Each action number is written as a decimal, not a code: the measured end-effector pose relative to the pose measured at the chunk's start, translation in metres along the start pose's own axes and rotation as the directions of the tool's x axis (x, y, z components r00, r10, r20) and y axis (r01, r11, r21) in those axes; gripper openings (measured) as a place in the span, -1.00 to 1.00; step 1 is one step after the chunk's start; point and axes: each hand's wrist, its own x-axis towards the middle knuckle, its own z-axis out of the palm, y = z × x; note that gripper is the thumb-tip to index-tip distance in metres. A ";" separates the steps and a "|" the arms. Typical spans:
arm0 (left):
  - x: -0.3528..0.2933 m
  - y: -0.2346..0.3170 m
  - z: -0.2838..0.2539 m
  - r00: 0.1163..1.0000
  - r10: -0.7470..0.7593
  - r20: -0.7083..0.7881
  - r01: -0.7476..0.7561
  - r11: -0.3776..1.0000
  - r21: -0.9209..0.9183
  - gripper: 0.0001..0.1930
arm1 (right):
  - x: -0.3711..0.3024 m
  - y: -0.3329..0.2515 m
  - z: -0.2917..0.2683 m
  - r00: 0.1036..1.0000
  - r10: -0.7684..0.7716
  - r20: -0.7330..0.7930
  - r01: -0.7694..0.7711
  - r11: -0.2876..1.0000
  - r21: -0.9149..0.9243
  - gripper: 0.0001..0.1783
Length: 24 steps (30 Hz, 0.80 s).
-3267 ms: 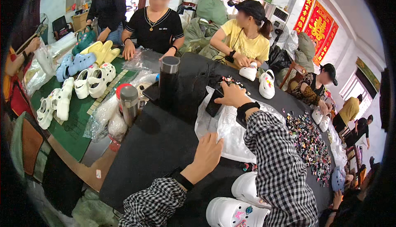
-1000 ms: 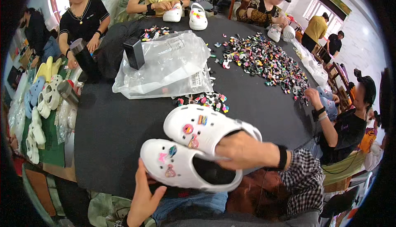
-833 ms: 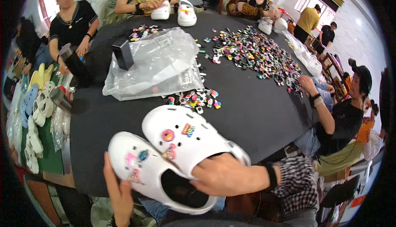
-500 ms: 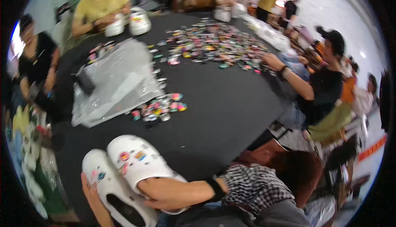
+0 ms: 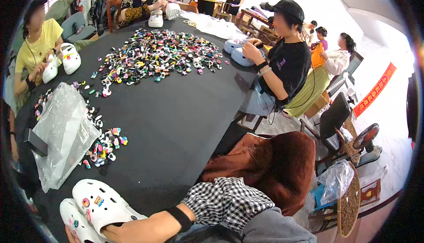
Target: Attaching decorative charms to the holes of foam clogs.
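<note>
Two white clogs lie side by side at the lower left, toes pointing away from me. My right hand [image 5: 118,233] reaches into the heel opening of the right clog [image 5: 115,208] and holds it; its fingertips are hidden. Colourful shoe charms [image 5: 99,201] sit in the holes on that clog's top. Against the outer side of the left clog [image 5: 67,208] is my left hand [image 5: 70,235], closed on it and cut off by the lower edge. This second clog carries charms too. A checked sleeve and a black wristband cover part of my right arm.
Loose charms [image 5: 159,55] are heaped across the black table [image 5: 176,110]. A clear plastic bag [image 5: 62,132] lies on the left among more charms. Co-workers around the table handle white clogs [image 5: 70,58] and blue clogs [image 5: 242,57]. A chair with a brown cover [image 5: 282,168] stands at my right.
My view has swung to the right, so table and clogs appear farther left and the room on the right shows more. Both hands remain on the clogs.
</note>
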 end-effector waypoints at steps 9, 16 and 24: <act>-0.034 0.020 0.027 0.934 0.357 -0.003 -0.350 0.919 0.182 -0.47 | -0.007 0.033 -0.116 0.946 0.308 -0.100 -0.323 0.923 -0.211 -0.75; -0.057 0.031 0.057 0.845 0.498 0.196 -0.535 0.796 0.284 -0.53 | 0.003 0.113 -0.114 0.925 0.308 -0.223 -0.380 0.769 -0.514 -0.88; -0.062 0.032 0.060 0.831 0.286 0.477 -0.498 0.764 0.410 -0.38 | -0.003 0.170 -0.083 0.936 0.219 -0.274 -0.325 0.837 -0.441 -0.62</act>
